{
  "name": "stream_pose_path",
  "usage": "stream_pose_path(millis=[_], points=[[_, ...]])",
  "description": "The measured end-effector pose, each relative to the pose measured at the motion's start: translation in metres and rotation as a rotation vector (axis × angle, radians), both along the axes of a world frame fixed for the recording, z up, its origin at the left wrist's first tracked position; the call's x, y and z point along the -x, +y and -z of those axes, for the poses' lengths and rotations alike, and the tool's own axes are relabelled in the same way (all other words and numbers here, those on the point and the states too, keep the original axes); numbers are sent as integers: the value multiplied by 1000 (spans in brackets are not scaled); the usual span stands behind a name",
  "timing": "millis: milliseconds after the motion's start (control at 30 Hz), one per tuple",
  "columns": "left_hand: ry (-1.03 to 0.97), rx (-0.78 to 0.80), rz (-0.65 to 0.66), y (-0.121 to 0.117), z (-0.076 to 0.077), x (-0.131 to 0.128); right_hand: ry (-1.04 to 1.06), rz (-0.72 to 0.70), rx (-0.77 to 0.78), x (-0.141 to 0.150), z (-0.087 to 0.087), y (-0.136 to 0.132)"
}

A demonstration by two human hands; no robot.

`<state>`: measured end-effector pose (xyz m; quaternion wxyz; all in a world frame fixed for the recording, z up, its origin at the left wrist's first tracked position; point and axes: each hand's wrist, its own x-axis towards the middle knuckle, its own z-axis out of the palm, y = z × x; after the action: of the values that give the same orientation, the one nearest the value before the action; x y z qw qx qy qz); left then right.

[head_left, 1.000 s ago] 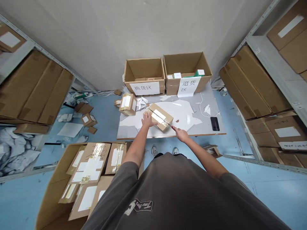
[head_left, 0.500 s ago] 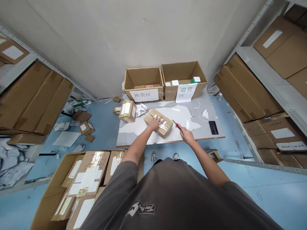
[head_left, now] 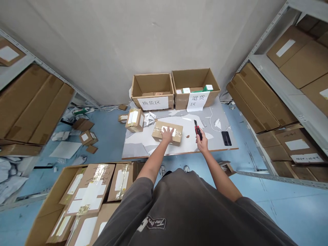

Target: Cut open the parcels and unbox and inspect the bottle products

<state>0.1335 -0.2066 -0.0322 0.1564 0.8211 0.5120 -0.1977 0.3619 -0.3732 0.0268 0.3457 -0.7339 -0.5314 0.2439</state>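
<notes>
On the table (head_left: 133, 152) lies a taped cardboard box (head_left: 176, 139) with a white label on top. My left hand (head_left: 167, 134) rests on it with spread fingers, covering part of the label. To the right, my right hand (head_left: 202, 141) is closed around a red and black utility knife (head_left: 197, 130). The knife points away from me and is apart from the box. A smaller upright carton (head_left: 135, 119) with a label stands left of the box, beside crumpled white paper (head_left: 149, 118).
Two open cartons with paper signs, the left one (head_left: 153, 103) and the right one (head_left: 183, 99), stand at the table's back. A phone (head_left: 226, 138) lies at the right. A large box of parcels (head_left: 48, 201) is at my left. Loaded shelves (head_left: 263, 65) flank both sides.
My right hand has drawn the utility knife off the box's tape, moved right and turned it upward. My left hand shifted onto the label, and the box now lies straighter along the table.
</notes>
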Motion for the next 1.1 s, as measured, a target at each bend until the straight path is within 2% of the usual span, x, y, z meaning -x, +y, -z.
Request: stream_pose_path(millis=[100,200,267,500,700,833,1100], points=[[48,-9,-95,-4,3,-9,333,117,-120,6,-1,9],[56,14,-139,-5,4,-14,579,108,-164,14,-3,20],[53,26,-164,-5,4,-15,660,101,-173,18,-3,26],[41,-11,-222,-18,4,-12,751,92,-115,15,11,37],[-114,-73,-32,-29,-1,-19,830,16,43,2,34,44],[-113,-36,-50,-23,-8,-22,832,-22,121,-8,49,49],[-123,-20,11,-19,-16,-17,755,-113,298,-17,81,48]])
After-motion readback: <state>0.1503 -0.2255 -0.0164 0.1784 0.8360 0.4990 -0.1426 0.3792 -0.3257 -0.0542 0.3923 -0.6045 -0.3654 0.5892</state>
